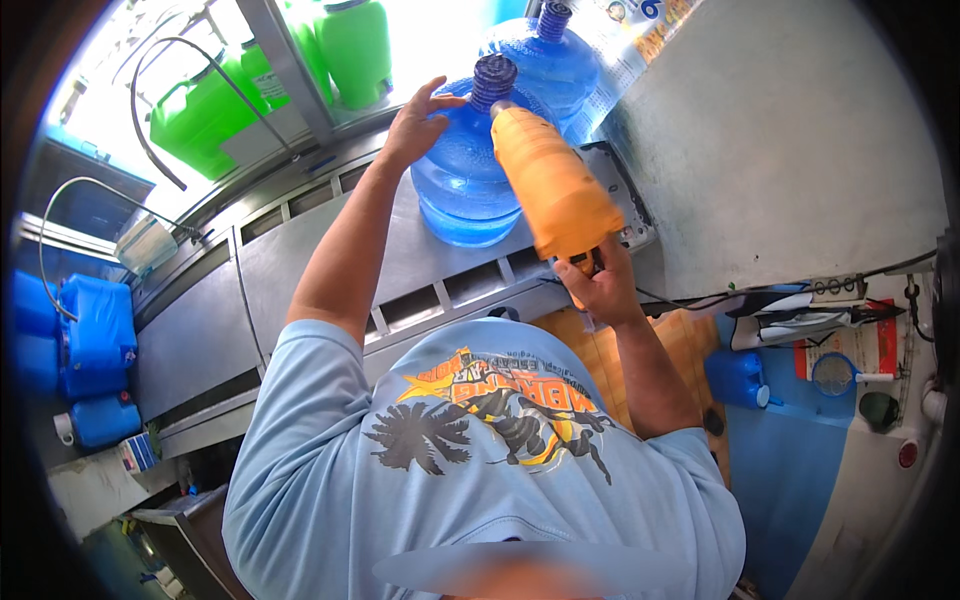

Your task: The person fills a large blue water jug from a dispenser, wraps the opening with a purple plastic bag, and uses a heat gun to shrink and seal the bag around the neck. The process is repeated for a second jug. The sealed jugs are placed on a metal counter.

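In my right hand (600,283) is an orange heat gun (551,176), gripped by its handle. Its dark nozzle points at the neck of a round blue water jug (465,176). A dark patterned sleeve (493,81) wraps the jug's neck and cap. Beside that neck, on the left, my left hand (420,124) has its fingers apart and holds nothing; whether a fingertip touches the jug I cannot tell. The jug stands upright on a steel counter (322,262). Behind it is a second blue jug (551,67) with a similar sleeve.
Bright green containers (206,124) stand behind the window frame. Curved thin tubes (217,64) rise at the counter's back. Blue containers (97,330) sit at the far left. A dark cable (787,289) runs along the right. A grey panel (772,150) bounds the counter's right end.
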A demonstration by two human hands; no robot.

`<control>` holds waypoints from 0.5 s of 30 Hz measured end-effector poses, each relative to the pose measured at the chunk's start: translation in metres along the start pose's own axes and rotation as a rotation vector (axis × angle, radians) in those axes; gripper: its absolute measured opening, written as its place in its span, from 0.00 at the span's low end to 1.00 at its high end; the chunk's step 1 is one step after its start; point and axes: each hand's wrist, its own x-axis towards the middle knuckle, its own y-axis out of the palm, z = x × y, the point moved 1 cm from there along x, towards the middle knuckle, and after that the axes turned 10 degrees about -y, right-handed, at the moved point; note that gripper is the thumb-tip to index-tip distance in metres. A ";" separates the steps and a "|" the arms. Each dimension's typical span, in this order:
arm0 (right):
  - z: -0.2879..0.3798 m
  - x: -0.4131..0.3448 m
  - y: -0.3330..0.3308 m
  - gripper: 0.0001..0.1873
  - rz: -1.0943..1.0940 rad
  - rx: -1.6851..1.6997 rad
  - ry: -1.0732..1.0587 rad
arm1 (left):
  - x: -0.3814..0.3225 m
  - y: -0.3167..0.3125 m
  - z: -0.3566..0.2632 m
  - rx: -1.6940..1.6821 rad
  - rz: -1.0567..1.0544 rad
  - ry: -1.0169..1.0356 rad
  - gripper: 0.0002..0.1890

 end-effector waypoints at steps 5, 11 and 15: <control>-0.030 -0.004 -0.034 0.29 -0.095 0.351 0.195 | 0.005 0.008 0.004 -0.126 -0.020 -0.084 0.37; -0.045 0.013 -0.071 0.28 -0.111 0.490 0.169 | 0.008 0.014 0.009 -0.256 -0.048 -0.164 0.34; -0.054 0.018 -0.089 0.32 -0.069 0.587 0.210 | 0.009 0.018 0.006 -0.260 -0.090 -0.124 0.33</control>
